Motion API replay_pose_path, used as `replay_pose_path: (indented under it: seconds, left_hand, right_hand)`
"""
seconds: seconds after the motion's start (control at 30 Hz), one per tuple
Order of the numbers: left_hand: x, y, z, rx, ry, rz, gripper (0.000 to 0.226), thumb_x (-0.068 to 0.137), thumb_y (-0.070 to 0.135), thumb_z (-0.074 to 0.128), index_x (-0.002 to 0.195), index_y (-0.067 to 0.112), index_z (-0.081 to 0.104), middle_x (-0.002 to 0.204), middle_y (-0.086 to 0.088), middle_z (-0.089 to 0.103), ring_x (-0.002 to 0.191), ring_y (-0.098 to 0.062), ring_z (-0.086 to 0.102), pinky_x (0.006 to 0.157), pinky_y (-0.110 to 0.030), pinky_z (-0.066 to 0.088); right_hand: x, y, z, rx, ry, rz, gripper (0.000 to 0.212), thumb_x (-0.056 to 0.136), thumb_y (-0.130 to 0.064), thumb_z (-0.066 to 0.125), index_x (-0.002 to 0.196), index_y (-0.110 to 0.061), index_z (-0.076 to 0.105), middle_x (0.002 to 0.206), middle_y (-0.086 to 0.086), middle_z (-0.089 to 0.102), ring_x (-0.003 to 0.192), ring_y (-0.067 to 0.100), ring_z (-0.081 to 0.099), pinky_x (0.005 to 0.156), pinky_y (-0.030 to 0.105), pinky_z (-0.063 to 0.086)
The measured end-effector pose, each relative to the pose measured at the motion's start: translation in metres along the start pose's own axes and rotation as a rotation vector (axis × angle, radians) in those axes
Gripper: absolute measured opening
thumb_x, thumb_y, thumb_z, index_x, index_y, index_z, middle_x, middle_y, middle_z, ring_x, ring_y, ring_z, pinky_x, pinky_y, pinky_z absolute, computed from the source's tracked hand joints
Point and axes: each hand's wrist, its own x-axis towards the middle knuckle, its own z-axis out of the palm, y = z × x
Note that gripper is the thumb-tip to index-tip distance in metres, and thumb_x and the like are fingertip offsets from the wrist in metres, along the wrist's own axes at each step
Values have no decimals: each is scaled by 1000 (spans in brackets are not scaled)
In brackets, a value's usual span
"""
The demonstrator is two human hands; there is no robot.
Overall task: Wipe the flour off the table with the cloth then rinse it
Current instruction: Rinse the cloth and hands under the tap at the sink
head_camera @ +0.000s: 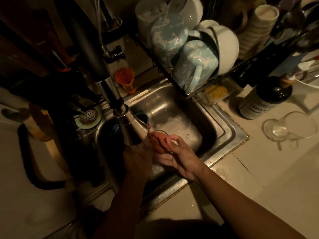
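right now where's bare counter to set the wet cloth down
Bare counter right of the sink, nearer than the glass mugs, and a strip in front of the sink. Crowded behind: rack, bottle, brush. Right hand grips the cloth.

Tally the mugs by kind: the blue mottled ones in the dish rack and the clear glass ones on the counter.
Blue mottled mugs: 2
Clear glass mugs: 2
Total: 4

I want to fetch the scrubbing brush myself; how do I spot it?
Start at the steel sink. Behind its back rim, between the faucet and the dish rack, stands the brush. It is the only bright orange thing there.
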Motion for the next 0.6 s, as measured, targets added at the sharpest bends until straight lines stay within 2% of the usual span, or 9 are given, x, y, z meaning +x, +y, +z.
replay_pose_path:
  seconds: [0.03, 0.07, 0.1, 0.2, 0.3, 0.4, 0.43, 0.5, 0.6]
  left_hand:
    - [1, -14, -2, -210, -90, 29, 41, 79, 9, 76, 111, -7, 56, 88, -14, 66, 56, -12, 66, 49, -19, 51]
    - [3, -20, -1, -345, -158, -99, 29, 93, 2, 61, 119, -7, 54, 97, -11, 61, 62, -2, 67, 52, -13, 51]
    - [6, -22, 1, -230, -49, -143, 24, 100, -4, 47, 122, -2, 56, 102, -7, 59, 73, 2, 67, 60, -9, 51]
    - [14, -41, -4, -199, -106, -80, 22, 94, 2, 60, 116, 4, 64, 113, -10, 69, 103, -15, 67, 91, -27, 54]
    - [9, -31, -7, -276, -140, -78, 36, 88, 28, 71, 114, 4, 64, 111, -10, 70, 105, -23, 67, 94, -36, 53]
    - [-2, -28, -5, -188, -98, -126, 15, 91, 2, 64, 104, -5, 67, 91, -13, 69, 89, -26, 68, 76, -24, 53]
    - [-6, -27, -4, -184, -108, -163, 12, 89, -7, 62, 100, -9, 66, 85, -10, 67, 82, -19, 68, 71, -19, 52]
    - [-11, -27, -1, -171, -111, -153, 10, 86, -8, 66, 94, -3, 67, 86, -8, 68, 84, -16, 68, 77, -29, 55]
    - [-5, -23, 1, -133, -13, -242, 9, 91, 0, 62, 99, -1, 67, 98, -27, 68, 94, -43, 65, 77, -35, 49]
  right_hand:
    - [1, 0, 0, 5, -76, 35, 28, 98, -21, 62, 123, -12, 55, 88, 7, 61, 62, 14, 51, 60, 24, 51]
    - [2, 1, 0, -32, -109, 35, 23, 100, -17, 59, 122, -10, 61, 83, 4, 56, 62, 11, 45, 57, 21, 46]
    - [3, 1, 1, -80, -110, 5, 19, 99, -13, 59, 117, -8, 65, 79, 2, 55, 62, 10, 43, 55, 19, 42]
    - [4, 1, 4, -190, -21, -167, 20, 98, -6, 60, 114, 6, 65, 73, 3, 59, 58, 9, 48, 53, 21, 37]
    - [7, -3, 5, -573, 54, -324, 22, 97, -15, 64, 116, -5, 71, 83, -4, 73, 70, 12, 67, 66, 28, 54]
    - [11, -5, 5, -988, 99, -433, 22, 96, -36, 64, 112, -25, 75, 97, -5, 77, 90, 14, 73, 85, 43, 57]
    - [12, -5, 5, -1027, 136, -469, 19, 96, -32, 64, 109, -25, 76, 95, -7, 77, 87, 11, 73, 84, 41, 57]
    - [12, -6, 9, -1026, 198, -512, 17, 97, -28, 63, 100, -20, 78, 88, -5, 77, 80, 10, 72, 78, 38, 58]
    - [10, 3, 13, -1110, 161, -483, 36, 101, -43, 54, 78, -20, 69, 76, 2, 73, 71, 19, 70, 68, 42, 55]
